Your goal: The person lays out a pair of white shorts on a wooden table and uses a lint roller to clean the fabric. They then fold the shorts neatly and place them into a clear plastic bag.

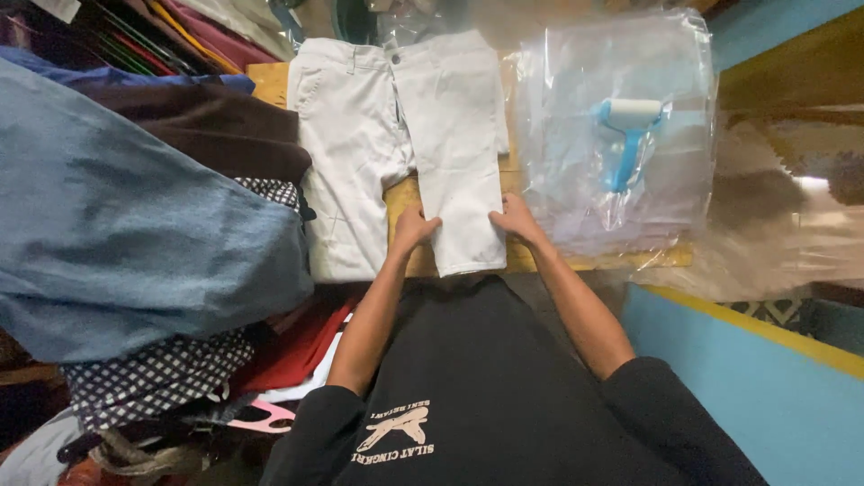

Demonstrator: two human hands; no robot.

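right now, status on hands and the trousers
Left hand and right hand flat on one leg of white cotton trousers. Blue lint roller on clear plastic bags alongside, apart.

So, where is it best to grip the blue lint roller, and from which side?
Probably by the blue handle of the lint roller, coming from the near side with the right hand. The handle points toward the person; the white roll is at the far end. It lies on clear plastic bags.

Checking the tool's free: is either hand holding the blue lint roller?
No, the lint roller lies on plastic bags, away from both hands.
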